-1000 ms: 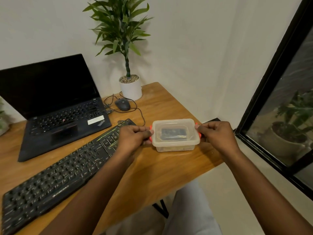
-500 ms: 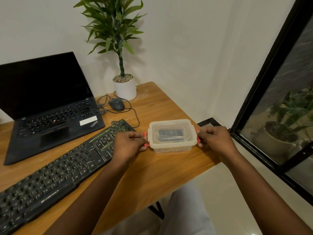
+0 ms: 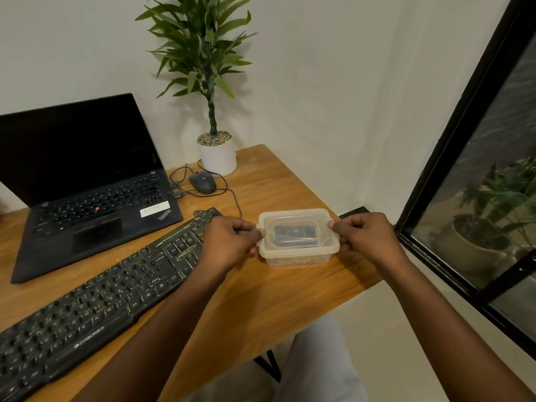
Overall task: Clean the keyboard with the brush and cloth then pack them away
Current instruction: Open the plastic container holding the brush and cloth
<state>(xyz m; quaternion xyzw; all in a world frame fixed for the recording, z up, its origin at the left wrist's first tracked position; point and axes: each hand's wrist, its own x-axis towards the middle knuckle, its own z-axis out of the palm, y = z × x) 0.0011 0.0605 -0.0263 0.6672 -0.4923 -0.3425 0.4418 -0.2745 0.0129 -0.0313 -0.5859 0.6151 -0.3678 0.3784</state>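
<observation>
clear lidded box [image 3: 298, 229], on worktop [image 3: 275, 300] beside keyboard [image 3: 101, 300]; left grip [image 3: 229, 242] and right grip [image 3: 368, 239] clamped on its ends.

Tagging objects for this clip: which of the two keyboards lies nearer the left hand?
The standalone black keyboard, whose right end reaches the left hand gripping the plastic box; the laptop with built-in keys sits farther back.

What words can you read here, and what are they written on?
"ZEBRONICS": front edge of the keyboard.
"ThinkPad": near corner of the laptop.
"hp": on the mouse, faint.
White sticker on the laptop: too blurred to read.
Key letters: mostly too small to read.
Box: no words show.
</observation>
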